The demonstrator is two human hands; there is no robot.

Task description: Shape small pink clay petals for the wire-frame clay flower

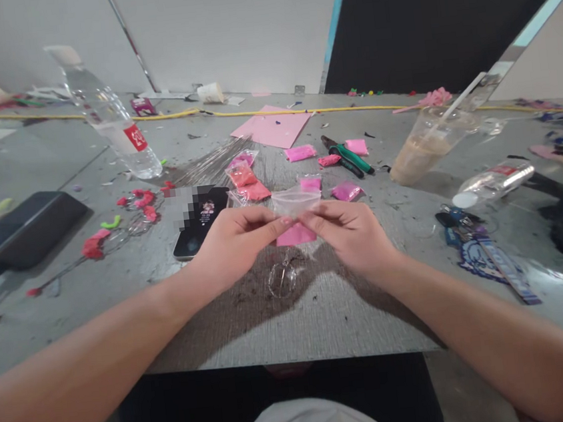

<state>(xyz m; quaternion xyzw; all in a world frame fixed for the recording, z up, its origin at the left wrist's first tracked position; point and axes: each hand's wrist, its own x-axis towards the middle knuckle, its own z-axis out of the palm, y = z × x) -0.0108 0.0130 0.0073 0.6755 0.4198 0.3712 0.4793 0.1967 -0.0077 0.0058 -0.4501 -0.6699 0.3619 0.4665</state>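
Note:
My left hand [237, 239] and my right hand [349, 231] meet above the grey table [322, 314], both pinching a small clear plastic bag [295, 211] with pink material in its lower part. The bag's mouth is held wide between the fingertips of both hands. Just below the hands a thin wire loop [282, 279] lies on the table. A black phone [201, 221] rests beside my left hand.
Several small bags of pink and red beads [248, 181] lie behind the hands, with green-handled pliers [351, 158] and pink paper [273, 130]. A water bottle [111, 118] stands left, an iced drink cup [423, 149] right. Keys [470, 238] and a dark case [24, 228] flank the work area.

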